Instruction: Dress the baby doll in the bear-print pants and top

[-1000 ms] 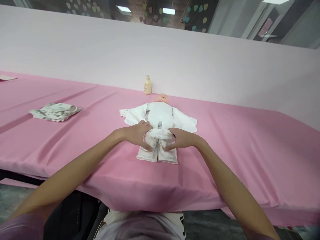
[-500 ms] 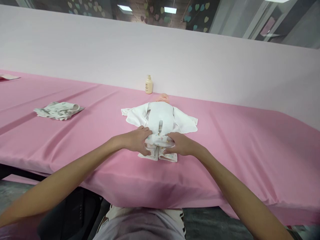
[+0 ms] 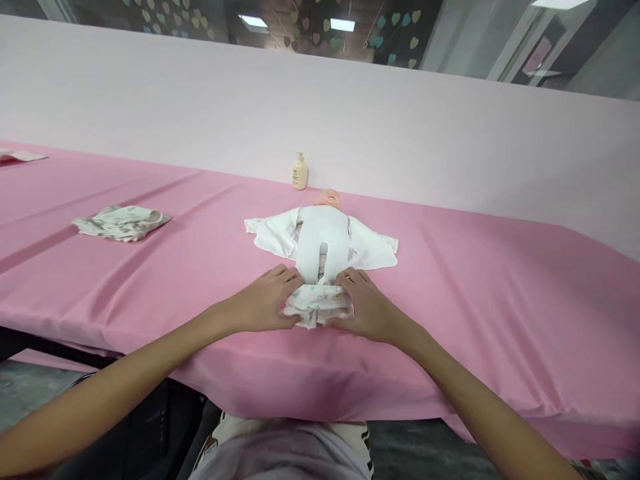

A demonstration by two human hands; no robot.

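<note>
A baby doll point(image 3: 323, 240) lies on its back on the pink table point(image 3: 450, 300), head away from me, white legs pointing at me. An open white garment point(image 3: 373, 250) is spread under its body. Small printed baby trousers point(image 3: 317, 303) are bunched up at the doll's feet. My left hand point(image 3: 265, 303) grips the left side of the trousers with curled fingers. My right hand point(image 3: 367, 307) grips the right side the same way. The doll's feet are hidden inside the bunched cloth.
A cream pump bottle point(image 3: 299, 172) stands by the back wall behind the doll's head. A folded patterned cloth point(image 3: 120, 222) lies on the table to the left. A flat pale item point(image 3: 20, 157) sits at the far left edge.
Both hands have slid towards me along the doll's legs, bunching the printed trousers down from the hips to the feet. More of the white legs now shows.
</note>
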